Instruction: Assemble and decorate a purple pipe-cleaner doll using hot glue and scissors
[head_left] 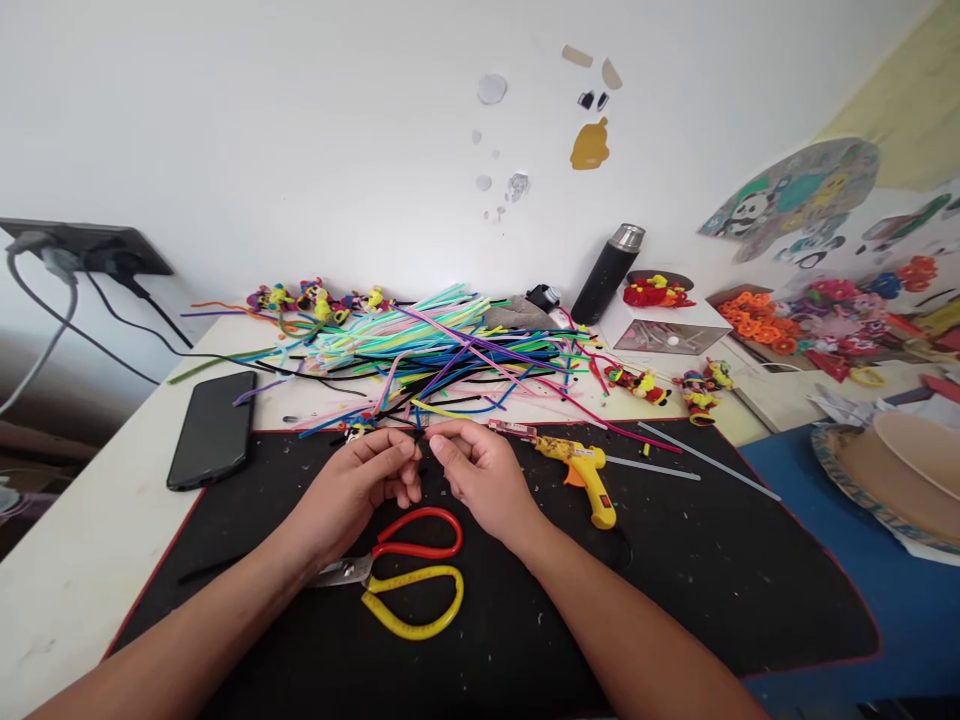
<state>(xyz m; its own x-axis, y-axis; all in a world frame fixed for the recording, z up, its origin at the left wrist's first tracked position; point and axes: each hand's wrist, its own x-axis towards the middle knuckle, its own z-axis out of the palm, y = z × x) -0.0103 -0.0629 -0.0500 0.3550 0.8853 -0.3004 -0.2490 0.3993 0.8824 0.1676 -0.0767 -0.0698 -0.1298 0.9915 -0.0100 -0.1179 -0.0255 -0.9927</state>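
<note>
Both hands meet above the black mat [480, 640], their fingertips almost touching. Thumb and finger of my left hand [367, 475] are pinched together, the other fingers curled. My right hand [484, 475] pinches from the other side. Between the fingertips shows a short black piece of pipe cleaner [418, 434], mostly hidden by the fingers. Scissors [416, 603] with one red and one yellow handle lie below the hands, their blades partly under my left forearm. A small figure [360, 428] peeks out behind my left hand. To the right rests a yellow glue gun [589, 470].
Colourful pipe cleaners [450, 345] are heaped along the wall. A phone [212, 430] lies at left, near black cables. A black thermos [607, 275] leans beside a white box [667, 325]. Glue sticks [709, 460] and small pipe-cleaner figures [697, 395] lie at right.
</note>
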